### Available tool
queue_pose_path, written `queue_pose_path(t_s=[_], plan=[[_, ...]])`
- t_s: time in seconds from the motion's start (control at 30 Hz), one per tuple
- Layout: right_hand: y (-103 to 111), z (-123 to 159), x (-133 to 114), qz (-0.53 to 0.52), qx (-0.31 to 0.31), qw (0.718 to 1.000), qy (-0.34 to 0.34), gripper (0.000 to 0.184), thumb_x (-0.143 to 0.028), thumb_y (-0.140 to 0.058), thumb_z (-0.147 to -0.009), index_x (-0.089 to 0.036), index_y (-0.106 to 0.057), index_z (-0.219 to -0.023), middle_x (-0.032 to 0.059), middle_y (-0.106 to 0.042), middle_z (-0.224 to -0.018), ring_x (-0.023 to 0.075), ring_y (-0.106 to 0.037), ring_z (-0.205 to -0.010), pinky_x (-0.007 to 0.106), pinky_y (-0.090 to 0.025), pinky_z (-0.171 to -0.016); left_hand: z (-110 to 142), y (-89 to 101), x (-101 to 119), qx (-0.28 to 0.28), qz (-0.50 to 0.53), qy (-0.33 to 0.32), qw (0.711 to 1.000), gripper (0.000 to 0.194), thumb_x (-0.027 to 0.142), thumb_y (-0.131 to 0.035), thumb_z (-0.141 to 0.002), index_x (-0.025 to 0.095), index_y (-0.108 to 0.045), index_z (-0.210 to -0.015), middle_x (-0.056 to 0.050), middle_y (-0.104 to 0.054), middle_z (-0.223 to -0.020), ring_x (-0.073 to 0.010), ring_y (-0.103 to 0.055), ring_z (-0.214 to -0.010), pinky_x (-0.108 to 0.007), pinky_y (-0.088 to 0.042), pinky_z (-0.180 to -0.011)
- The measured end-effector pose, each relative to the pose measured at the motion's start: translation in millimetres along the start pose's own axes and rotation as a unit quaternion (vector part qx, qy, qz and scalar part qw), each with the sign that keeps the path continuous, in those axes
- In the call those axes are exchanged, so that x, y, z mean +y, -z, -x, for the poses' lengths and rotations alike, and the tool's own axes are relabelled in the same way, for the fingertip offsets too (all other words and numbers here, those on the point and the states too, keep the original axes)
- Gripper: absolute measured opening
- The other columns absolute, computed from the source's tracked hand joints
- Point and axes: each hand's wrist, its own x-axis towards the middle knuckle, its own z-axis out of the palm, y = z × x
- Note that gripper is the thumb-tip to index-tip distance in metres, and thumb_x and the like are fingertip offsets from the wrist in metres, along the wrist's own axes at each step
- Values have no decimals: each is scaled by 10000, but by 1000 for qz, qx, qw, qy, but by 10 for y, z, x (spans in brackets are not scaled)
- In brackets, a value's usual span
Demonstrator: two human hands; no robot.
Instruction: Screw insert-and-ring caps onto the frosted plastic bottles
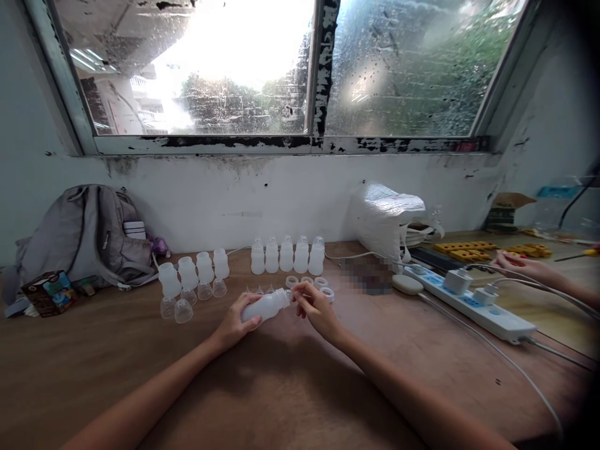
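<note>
Your left forearm (154,390) and right forearm (398,387) reach in over the brown table (290,406). In your left hand (233,323) you have a frosted bottle (262,308), fingers wrapped around its body, well above the tabletop's front stretch and tilted nearly onto its side, neck toward your right hand (322,312). That hand's fingertips bend in close at the clear tip (288,296); whether they pinch it, you cannot tell from here. Loose white rings (332,296) lie just behind, near five upright bottles (286,257); four more bottles (187,274) stand to the left beside clear domed covers (183,314).

Squeeze the smooth body too lightly while the right fingers push, and it could twist or slip. Press off-axis and the tip could sit crooked or pop free. A careless right wrist could scatter the rings; a wide left elbow, the covers.
</note>
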Motion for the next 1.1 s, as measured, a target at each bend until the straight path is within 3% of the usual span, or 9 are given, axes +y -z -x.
queue_pose_path(t_s=[0.17, 0.6, 0.87, 1.1], plan=[[0, 1, 16, -50, -12, 999, -18, 153, -327, -443, -804, -181, -486, -820, -20, -529, -660, 82, -501, -446, 208, -429, -417, 3, -1, 3, -5, -6, 5, 1000, 348, 309, -513, -740, 180, -516, -1062, -69, -511, -1020, -213, -498, -945, -326, -387, -846], [-13, 4, 43, -57, -35, 997, -24, 158, -331, -441, -813, -179, -483, -819, -29, -530, -634, 73, -484, -425, 191, -392, -397, 8, 22, -9, -24, 14, 7, 1000, 359, 371, -477, -746, 159, -541, -1029, -61, -556, -955, -207, -518, -877, -295, -396, -789], [-1, 15, 32, 38, -57, 997, -30, 411, -412, -360, -852, -173, -395, -519, -53, -396, -436, 60, -390, -367, 176, -304, -369, 7, 26, 0, -39, 31, 10, 999, 358, 376, -495, -734, 156, -567, -1008, -60, -559, -931, -208, -518, -864, -293, -389, -783], [16, -41, 107, 4, -109, 989, -98, 270, -408, -463, -790, -190, -391, -648, -69, -457, -499, 45, -370, -303, 164, -251, -292, -31, 22, -66, -61, 31, 32, 997, 390, 389, -513, -730, 147, -594, -1025, -68, -563, -932, -202, -529, -848, -292, -404, -775]])
